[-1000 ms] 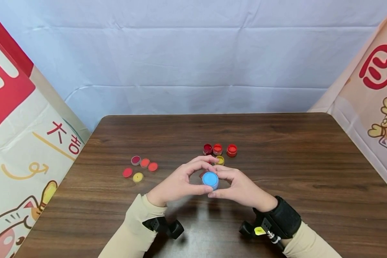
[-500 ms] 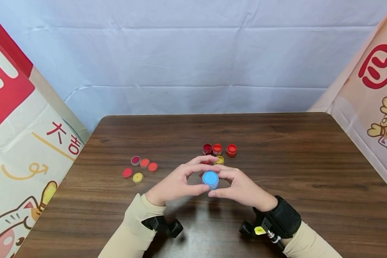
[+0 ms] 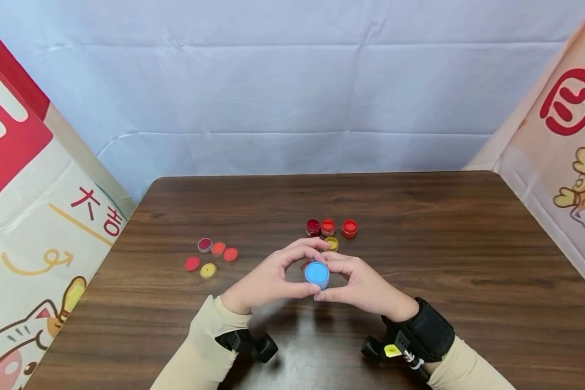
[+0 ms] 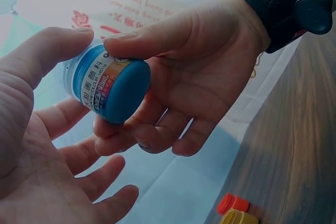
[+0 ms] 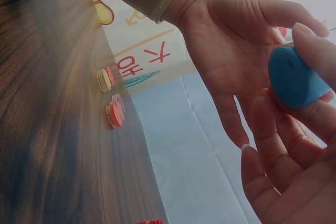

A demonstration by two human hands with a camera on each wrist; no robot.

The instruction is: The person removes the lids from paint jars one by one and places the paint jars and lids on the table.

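Observation:
A small blue paint jar is held above the table between both hands, tilted, with a round blue face toward the head camera. In the left wrist view the paint jar shows a printed label and a clear ridged end. My left hand pinches it at that clear end between thumb and fingers. The right hand grips the jar body, its thumb across the label. In the right wrist view the blue end sits between the two hands, and part of the jar is hidden by fingers.
Open red jars, including one red jar, and a yellow jar stand behind the hands. Several round lids lie at the left, among them a yellow lid and a purple lid. Cloth hangs behind the wooden table.
The fingers of the left hand shift slightly around the blue paint jar. Both hands stay nearly in place, and the jars and lids on the table have not moved.

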